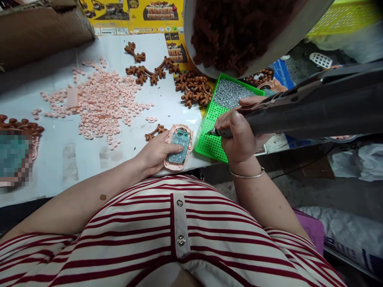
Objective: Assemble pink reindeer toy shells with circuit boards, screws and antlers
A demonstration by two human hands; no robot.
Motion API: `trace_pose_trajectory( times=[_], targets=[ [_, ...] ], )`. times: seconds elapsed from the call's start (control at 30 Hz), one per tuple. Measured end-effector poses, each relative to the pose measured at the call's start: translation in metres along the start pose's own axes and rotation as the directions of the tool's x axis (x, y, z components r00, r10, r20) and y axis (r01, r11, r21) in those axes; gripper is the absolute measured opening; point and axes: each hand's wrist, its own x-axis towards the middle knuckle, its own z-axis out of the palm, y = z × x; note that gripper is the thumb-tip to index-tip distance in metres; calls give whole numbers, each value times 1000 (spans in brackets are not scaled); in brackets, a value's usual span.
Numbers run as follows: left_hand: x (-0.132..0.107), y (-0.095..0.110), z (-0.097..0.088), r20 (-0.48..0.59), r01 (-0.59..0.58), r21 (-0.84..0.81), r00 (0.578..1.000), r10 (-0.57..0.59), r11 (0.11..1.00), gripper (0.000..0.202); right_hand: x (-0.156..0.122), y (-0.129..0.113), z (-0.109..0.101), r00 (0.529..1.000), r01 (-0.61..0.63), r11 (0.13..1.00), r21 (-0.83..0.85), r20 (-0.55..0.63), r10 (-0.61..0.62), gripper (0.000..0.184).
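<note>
My left hand (pixel 160 153) grips a pink plastic housing (pixel 188 153), with the thumb lying on the green circuit board (pixel 181 147) inside it. A dark electric screwdriver (pixel 287 107) is wrapped in my right hand (pixel 241 133). Its tip points left over the perforated part of a green tray (pixel 215 149). Small silver screws (pixel 229 93) are heaped at the tray's far end. Just beyond my left hand lies a brown antler-shaped piece (pixel 155 131), close to the housing.
Many small pink plastic parts (pixel 98 99) are spread over the white table. More brown antler pieces (pixel 194 87) lie near the tray. A white tub (pixel 191 48) of brown parts stands behind it. A cardboard box (pixel 44 32) occupies the far left.
</note>
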Motion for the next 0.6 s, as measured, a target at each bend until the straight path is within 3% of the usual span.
trace_pose_trajectory(
  times=[0.17, 0.37, 0.5, 0.6],
  targets=[
    [8, 5, 1, -50, -72, -1, 996, 72, 997, 44, 5, -27, 4, 989, 122, 980, 156, -96, -108, 23],
    [18, 10, 0, -27, -132, 8, 991, 132, 991, 43, -8, -80, 15, 996, -2, 963, 271, 91, -24, 8],
    [17, 8, -1, -3, -159, 8, 987, 159, 987, 41, -23, -79, 21, 973, -102, 946, 308, 230, 30, 11],
    [17, 7, -1, 13, -164, 0, 986, 164, 986, 42, -28, -69, 21, 964, -143, 953, 268, 257, 72, 15]
  ],
)
